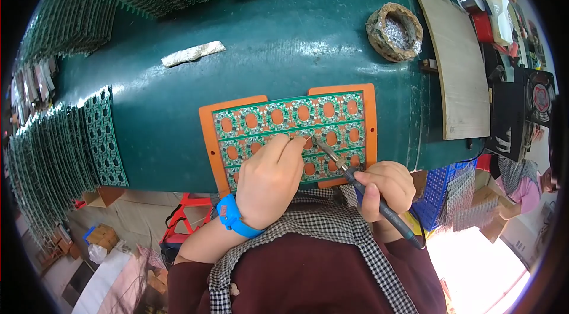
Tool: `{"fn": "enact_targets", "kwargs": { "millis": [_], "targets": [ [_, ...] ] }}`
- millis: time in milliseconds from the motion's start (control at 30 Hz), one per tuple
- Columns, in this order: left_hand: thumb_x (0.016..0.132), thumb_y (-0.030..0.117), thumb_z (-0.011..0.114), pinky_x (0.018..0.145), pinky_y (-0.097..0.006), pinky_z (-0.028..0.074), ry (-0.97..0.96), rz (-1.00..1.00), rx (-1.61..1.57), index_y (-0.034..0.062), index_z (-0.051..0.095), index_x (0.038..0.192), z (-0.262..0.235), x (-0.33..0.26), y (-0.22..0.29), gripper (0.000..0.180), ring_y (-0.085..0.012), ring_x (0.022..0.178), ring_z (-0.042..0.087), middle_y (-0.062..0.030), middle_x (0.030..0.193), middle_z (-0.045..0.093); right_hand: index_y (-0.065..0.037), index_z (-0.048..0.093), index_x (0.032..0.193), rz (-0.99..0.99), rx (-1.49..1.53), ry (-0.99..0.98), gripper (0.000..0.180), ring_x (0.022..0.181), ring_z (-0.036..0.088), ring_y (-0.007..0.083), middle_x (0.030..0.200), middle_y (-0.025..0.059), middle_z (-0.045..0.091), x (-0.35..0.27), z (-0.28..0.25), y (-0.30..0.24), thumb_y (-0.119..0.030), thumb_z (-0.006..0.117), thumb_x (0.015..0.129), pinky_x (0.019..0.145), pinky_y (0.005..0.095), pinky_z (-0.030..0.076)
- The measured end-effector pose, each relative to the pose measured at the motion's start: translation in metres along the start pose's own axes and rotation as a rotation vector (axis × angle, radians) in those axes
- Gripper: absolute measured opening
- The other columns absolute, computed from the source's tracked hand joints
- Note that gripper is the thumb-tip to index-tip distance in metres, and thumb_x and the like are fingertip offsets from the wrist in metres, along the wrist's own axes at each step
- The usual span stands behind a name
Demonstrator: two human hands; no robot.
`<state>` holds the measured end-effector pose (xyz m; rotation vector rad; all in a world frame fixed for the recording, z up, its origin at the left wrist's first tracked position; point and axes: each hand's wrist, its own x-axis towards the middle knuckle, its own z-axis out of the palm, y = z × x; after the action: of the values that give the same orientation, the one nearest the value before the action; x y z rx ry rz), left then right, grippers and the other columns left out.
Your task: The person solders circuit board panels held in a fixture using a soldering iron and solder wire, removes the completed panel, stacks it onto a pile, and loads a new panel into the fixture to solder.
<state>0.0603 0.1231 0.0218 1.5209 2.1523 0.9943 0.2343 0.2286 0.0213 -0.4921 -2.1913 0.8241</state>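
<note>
A green circuit board panel (pixel 277 116) with rows of round cut-outs lies in an orange frame (pixel 370 130) on the table in front of me. My right hand (pixel 388 190) grips a soldering iron (pixel 385 210) by its dark handle, and the metal tip points down-left onto the panel's middle row. Close to that tip, my left hand (pixel 269 171) rests over the panel with fingers pinched on a thin wire (pixel 309 137). My left hand and wrist hide part of the lower rows.
Stacks of green panels (pixel 53 154) stand at left and far left. A folded white cloth (pixel 193 53) lies beyond the frame. A rough round pot (pixel 394 32) sits at far right, near a wooden board (pixel 453 65) and a wire spool (pixel 470 0). A co-worker (pixel 521 186) is at right.
</note>
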Motion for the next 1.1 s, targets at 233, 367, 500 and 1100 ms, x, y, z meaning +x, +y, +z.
{"fn": "enact_targets", "kwargs": {
  "millis": [233,367,500,1100],
  "targets": [
    [0.074,0.000,0.066,0.049,-0.032,0.046,0.019,-0.008,0.089,0.0032,0.064,0.094,-0.004,-0.005,0.002,0.021,-0.0194,0.062,0.057,-0.0061,0.077,0.050,0.001,0.066,0.078,0.010,0.018,0.085,0.010,0.051,0.061,0.0212,0.062,0.0083,0.062,-0.010,0.000,-0.004,-0.006,0.060,0.073,0.047,0.0293,0.048],
    [0.073,0.000,0.066,0.049,-0.031,0.045,0.072,0.051,0.113,0.0049,0.064,0.095,0.000,-0.007,0.001,0.023,-0.0189,0.063,0.056,-0.0056,0.076,0.048,0.001,0.066,0.078,0.038,0.006,0.059,0.010,0.051,0.061,0.0216,0.063,0.0089,0.063,-0.009,0.000,-0.007,-0.006,0.061,0.073,0.047,0.0294,0.049],
    [0.078,-0.003,0.064,0.055,-0.035,0.045,0.012,-0.013,0.083,0.0034,0.064,0.097,0.002,-0.007,0.003,0.020,-0.0237,0.065,0.056,-0.0087,0.077,0.053,0.000,0.066,0.078,0.048,-0.015,0.023,0.009,0.051,0.061,0.0217,0.063,0.0086,0.063,-0.006,0.003,-0.008,-0.004,0.062,0.072,0.047,0.0297,0.049],
    [0.077,-0.003,0.065,0.055,-0.035,0.046,-0.029,0.086,0.024,0.0022,0.063,0.094,0.003,-0.029,0.006,0.018,-0.0255,0.064,0.058,-0.0086,0.075,0.057,0.000,0.059,0.066,0.009,-0.009,0.069,0.016,0.044,0.054,0.0227,0.054,0.0094,0.056,-0.030,-0.001,-0.020,-0.012,0.051,0.074,0.046,0.0323,0.046]
  ]
}}
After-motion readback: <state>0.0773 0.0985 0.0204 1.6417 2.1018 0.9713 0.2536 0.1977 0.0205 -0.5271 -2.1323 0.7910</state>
